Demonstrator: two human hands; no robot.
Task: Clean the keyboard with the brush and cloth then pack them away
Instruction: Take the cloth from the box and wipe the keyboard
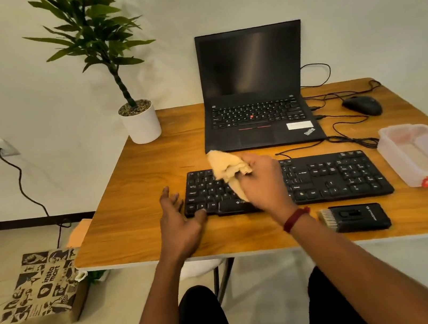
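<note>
Now we hold the cloth point(229, 169) in our right hand point(262, 179): the fingers are curled round the beige, crumpled fabric, above the left half of the keyboard point(335, 176). Whether the cloth touches the keys, we cannot tell. The black keyboard lies flat on the tabletop point(133, 188), under this hand, and reaches far to the right of it.

Our left hand point(179, 217) is just to the left of the right one, with the fingers spread and relaxed, and it holds nothing. Its thumb is at the near left corner of the keyboard.

The brush point(356, 217), black with pale bristles at its left end, lies on the tabletop just to the right of our right wrist, close to the near edge of the keyboard but apart from it. Further right of this hand stands a clear plastic box point(427, 156) with an orange-red clasp.

Beyond the right hand there is an open laptop point(255, 93) with a dark screen, and right of it a black mouse point(362, 106). Beyond the left hand stands a white plant pot point(141, 125). Left of that hand, down on the floor, stands a printed paper bag point(40, 293).
</note>
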